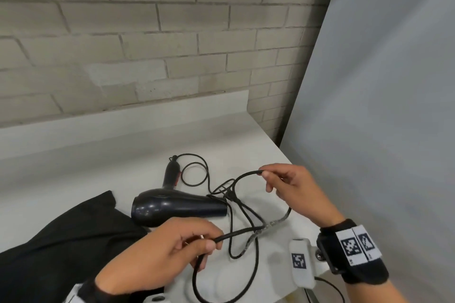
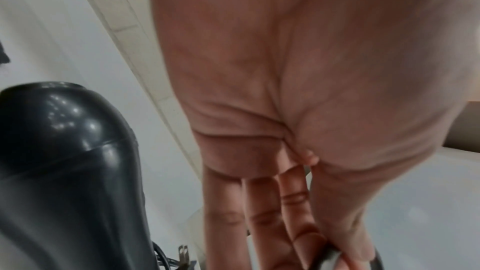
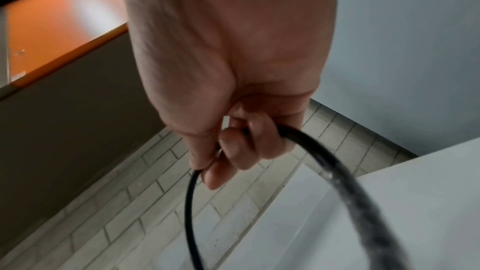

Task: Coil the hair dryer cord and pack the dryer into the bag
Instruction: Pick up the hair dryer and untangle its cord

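A black hair dryer lies on its side on the white counter, handle pointing away; its glossy body fills the left of the left wrist view. Its black cord runs from the handle in loose tangled loops to the right. My left hand pinches the cord near the front, below the dryer. My right hand pinches another stretch of cord and holds it raised in an arc. The plug lies by the dryer's nozzle. A black bag lies flat left of the dryer.
A brick wall backs the counter, and a grey panel closes off the right side. The counter's right edge runs just past my right hand. An orange surface shows in the right wrist view.
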{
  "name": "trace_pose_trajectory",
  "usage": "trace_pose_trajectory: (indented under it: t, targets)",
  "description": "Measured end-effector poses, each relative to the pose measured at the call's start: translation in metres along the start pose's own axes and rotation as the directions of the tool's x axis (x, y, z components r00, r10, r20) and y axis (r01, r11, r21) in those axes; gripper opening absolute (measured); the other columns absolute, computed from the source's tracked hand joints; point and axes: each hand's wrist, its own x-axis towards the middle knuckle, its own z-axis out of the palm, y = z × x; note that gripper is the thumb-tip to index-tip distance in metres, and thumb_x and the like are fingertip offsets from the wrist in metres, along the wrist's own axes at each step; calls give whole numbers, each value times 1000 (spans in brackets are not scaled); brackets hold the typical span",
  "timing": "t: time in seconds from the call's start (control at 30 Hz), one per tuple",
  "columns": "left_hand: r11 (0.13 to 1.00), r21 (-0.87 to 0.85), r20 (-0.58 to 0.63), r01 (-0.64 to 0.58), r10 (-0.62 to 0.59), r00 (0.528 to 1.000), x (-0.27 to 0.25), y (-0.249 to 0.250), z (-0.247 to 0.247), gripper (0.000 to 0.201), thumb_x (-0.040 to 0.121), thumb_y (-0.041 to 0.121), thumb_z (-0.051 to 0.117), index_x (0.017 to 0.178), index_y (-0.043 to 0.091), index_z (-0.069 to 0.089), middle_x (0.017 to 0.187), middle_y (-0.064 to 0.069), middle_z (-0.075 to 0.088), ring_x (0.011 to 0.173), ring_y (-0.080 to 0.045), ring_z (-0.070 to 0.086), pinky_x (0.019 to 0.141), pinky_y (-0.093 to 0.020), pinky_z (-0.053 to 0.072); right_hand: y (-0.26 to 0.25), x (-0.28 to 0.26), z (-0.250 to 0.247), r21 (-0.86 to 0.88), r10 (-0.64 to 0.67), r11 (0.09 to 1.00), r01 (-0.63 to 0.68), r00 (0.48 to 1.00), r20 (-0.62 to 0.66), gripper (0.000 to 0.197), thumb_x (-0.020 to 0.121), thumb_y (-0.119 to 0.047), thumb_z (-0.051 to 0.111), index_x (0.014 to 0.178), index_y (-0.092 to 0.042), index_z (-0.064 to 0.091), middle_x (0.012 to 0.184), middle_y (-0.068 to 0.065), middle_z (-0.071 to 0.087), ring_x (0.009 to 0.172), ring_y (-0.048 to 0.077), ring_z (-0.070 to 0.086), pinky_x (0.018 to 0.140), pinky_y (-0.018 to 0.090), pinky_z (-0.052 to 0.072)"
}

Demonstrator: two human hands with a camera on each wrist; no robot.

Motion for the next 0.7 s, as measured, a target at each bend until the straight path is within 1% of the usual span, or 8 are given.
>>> trace_pose_trajectory:
  t: [0.17,0.2,0.3,0.43,0.5,0.57,0.63,0.7]
  targets:
    - [998,53,-46,-18,21,999,2,2,8,15,100,24,54,99,26,69,75,8,64,71,-15,66,72,-25,54,-17,-9,6,33,-14,999,3,937,348,15,94,-22,61,98,-23,75,64,0,65,59,9,47,53,15,36]
    - [999,40,-67,-17,20,998,2,2,9,15,100,24,54,99,26,69,75,6,64,70,-17,67,71,-23,53,-21,-10,7,31,-21,999,11,937,350,15,94,-21,61,98,-23,75,63,-1,64,58,10,46,52,15,36]
    - [998,-48,-94,-43,38,995,-3,3,6,15,98,27,55,98,25,70,81,3,65,72,-21,68,75,-27,57,-14,-3,6,-75,-15,997,21,996,85,16,96,-22,57,91,-22,72,64,1,65,53,6,46,53,16,38]
    - [979,-171,-145,-108,83,986,-21,0,-11,16,96,25,59,99,16,73,87,-8,64,75,-26,69,75,-34,58,17,8,-3,-142,126,976,-164,962,-244,17,96,-19,55,86,-19,69,65,4,68,41,0,42,45,14,33]
    - [961,-225,-278,-160,94,956,-27,-3,-18,15,93,25,65,96,13,74,81,-13,65,69,-29,68,69,-34,58,35,7,-8,-185,188,953,-241,946,-264,18,96,-18,55,84,-18,68,65,4,69,39,1,43,45,17,35]
    - [936,-300,-433,-183,37,901,-29,-5,-23,33,81,45,75,92,14,75,74,-16,65,62,-30,66,61,-36,58,50,4,-12,-237,254,921,-311,937,-241,19,96,-18,54,82,-17,66,68,4,70,42,2,47,48,24,40]
    - [916,-343,-530,-208,-6,848,-27,-4,-26,46,75,55,77,92,12,75,71,-15,61,60,-27,61,56,-34,57,61,-1,-12,-320,324,868,-380,921,-216,13,96,-18,54,92,-14,66,79,4,70,58,10,57,59,30,47]
    - [905,-352,-572,-238,-6,820,-23,2,-28,30,87,39,70,92,11,74,72,-13,58,61,-23,57,54,-34,56,60,-6,-9,-419,298,824,-381,921,-251,23,94,-21,57,115,-14,62,103,5,66,88,20,62,79,32,48]
